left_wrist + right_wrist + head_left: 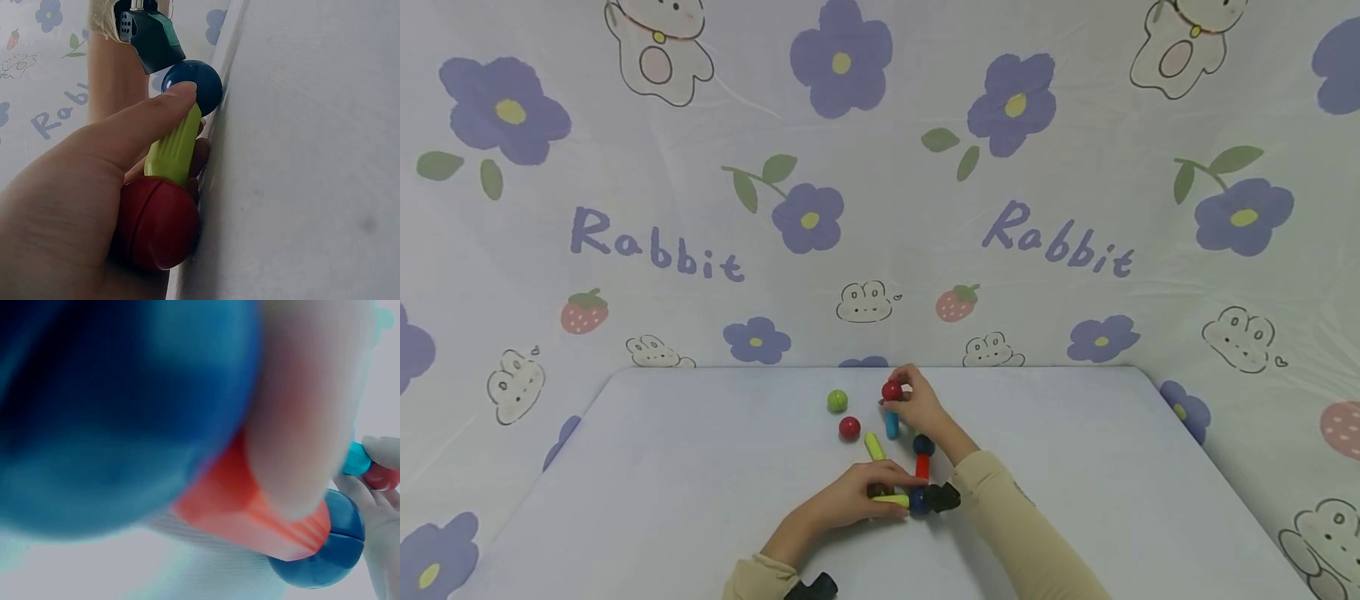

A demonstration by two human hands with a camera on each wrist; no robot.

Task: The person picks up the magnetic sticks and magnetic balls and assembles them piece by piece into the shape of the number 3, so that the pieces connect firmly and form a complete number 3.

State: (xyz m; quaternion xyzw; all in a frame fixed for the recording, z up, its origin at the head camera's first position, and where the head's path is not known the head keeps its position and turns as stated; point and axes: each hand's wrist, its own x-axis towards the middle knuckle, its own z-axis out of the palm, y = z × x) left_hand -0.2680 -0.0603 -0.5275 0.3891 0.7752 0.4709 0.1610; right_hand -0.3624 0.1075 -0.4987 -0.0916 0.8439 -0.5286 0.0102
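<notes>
- The left hand's (856,492) fingers are clamped on a yellow-green stick (170,153), with the thumb (140,130) lying along it. That looks like a good way to hold it steady.
- That stick has a ball at each end: a dark red ball (161,224) tucked by the palm, and a blue ball (201,86) past the thumb tip.
- One left finger reaches over to a red stick (262,522), maybe so the corner does not wobble.
- The right hand's (922,410) fingers are pinched on a bright red ball (891,391), at the far side of the toys. A sky-blue stick (892,425) is at that ball, pointing back toward the person. The pinch seems to hold these two bits together.
- A dark blue ball (923,446) sits at the far end of the red stick, under the right wrist. The near end of the red stick goes to the blue ball, but the join is hidden.
- A second yellow stick (873,445) pokes out past the left hand. I cannot tell if it is stuck to anything.
- A green ball (837,401) and another red ball (849,428) sit alone to the left, near the right hand but touching nothing. There they are out of the way and easy to grab.
- All of this is on the white tabletop (700,467), in front of a flowery rabbit cloth (895,158).
</notes>
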